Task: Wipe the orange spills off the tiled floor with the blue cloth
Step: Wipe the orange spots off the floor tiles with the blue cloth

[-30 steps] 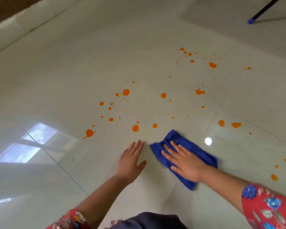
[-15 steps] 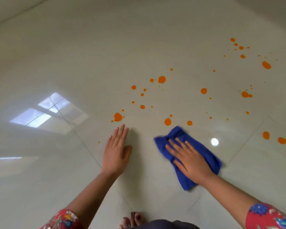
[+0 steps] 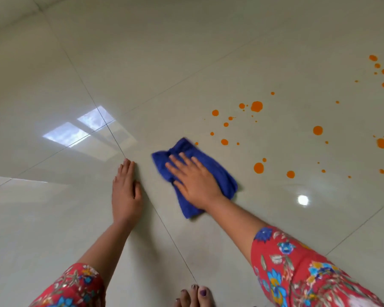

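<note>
The right hand [image 3: 194, 181] is pressing flat, fingers straight, on the crumpled blue cloth [image 3: 217, 173] lying on the glossy pale tiled floor [image 3: 186, 63]; the left hand [image 3: 125, 190] is resting flat beside it. Orange spills [image 3: 256, 106] are dotting the tiles just beyond the cloth.

Home interior, glossy cream tiled floor [image 3: 186, 63], window reflection [image 3: 80, 129], bare toes [image 3: 197, 294] with painted nails

Bare toes [image 3: 197, 295] with purple nails show between red floral sleeves [image 3: 297, 273].
</note>
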A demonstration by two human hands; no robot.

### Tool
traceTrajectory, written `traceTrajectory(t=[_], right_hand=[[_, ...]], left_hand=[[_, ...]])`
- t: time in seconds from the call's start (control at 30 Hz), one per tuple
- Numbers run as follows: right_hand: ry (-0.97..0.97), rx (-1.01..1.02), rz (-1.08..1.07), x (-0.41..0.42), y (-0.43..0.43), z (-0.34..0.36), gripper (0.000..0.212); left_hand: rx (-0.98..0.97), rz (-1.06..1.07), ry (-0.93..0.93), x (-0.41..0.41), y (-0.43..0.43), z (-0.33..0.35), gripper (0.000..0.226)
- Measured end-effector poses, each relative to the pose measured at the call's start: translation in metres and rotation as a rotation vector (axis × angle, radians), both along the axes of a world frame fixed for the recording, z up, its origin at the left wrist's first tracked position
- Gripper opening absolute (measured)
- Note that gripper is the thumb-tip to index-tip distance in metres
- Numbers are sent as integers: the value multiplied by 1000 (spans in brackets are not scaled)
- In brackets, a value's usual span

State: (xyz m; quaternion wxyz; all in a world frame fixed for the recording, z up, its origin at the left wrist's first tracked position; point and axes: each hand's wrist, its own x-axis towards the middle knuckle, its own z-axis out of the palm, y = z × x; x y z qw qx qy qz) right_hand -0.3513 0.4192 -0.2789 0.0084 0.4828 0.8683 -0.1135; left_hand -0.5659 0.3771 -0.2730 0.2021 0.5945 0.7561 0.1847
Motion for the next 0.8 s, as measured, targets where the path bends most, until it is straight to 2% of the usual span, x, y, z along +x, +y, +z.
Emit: traceTrajectory(t=[0.1,0.2,0.3,0.37,0.47,0.57,0.63,0.7,0.77,0.8], right_hand=[[38,47,-219,18,-31,0,56],[46,24,-31,12,-86,0,58],[68,13,132,-13,-59,-2,57],[45,49,30,-28,-6,-4,57],[-11,55,-280,-1,56,-4,58],[32,115,-430,37,27,-2,58],[42,113,-387,37,-28,-2,59],[46,79,-225,26,-50,-2,59],[50,93,-89,21,-16,-3,58],[30,103,-93,23,8,-4,57]], left_hand=[[19,-50,59,6,-10,-1,61],[30,-49,57,8,-8,-3,61],[34,-38,53,7,-8,-5,58],[47,-31,59,10,-7,-6,59],[26,-40,56,22,10,-4,62],[4,-108,31,38,31,-1,62],[-11,-144,39,47,37,-5,62],[-17,-133,68,54,38,-8,62],[-16,-132,89,57,37,-9,61],[-13,-151,100,56,36,-8,61]])
